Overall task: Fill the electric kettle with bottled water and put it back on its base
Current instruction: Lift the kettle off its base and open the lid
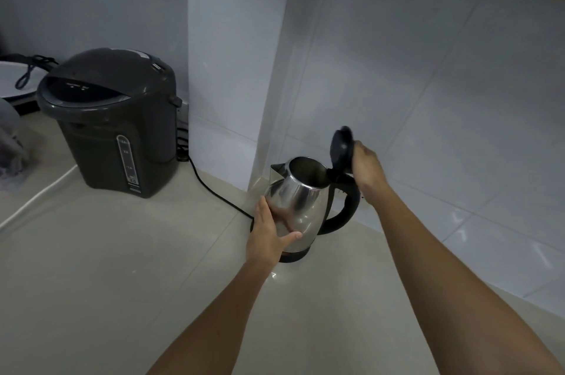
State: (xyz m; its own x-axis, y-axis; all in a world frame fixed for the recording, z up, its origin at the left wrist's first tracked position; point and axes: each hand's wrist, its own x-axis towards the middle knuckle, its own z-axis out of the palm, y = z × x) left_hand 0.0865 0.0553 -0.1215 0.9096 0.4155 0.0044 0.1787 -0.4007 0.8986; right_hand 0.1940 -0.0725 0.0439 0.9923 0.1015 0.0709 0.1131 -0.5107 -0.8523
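Now the left hand (pixel 269 232) steadies the shiny steel electric kettle (pixel 298 206) — the right hand (pixel 367 168) grips its raised black lid (pixel 341 148); bottled water comes next, none visible.

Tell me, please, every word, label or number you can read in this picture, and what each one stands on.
Water-level scale on the dark hot-water dispenser: has numerals, too blurred to read.
Pale label on the dispenser's lid: print too small to read.
Steel kettle, its lid: no text visible.
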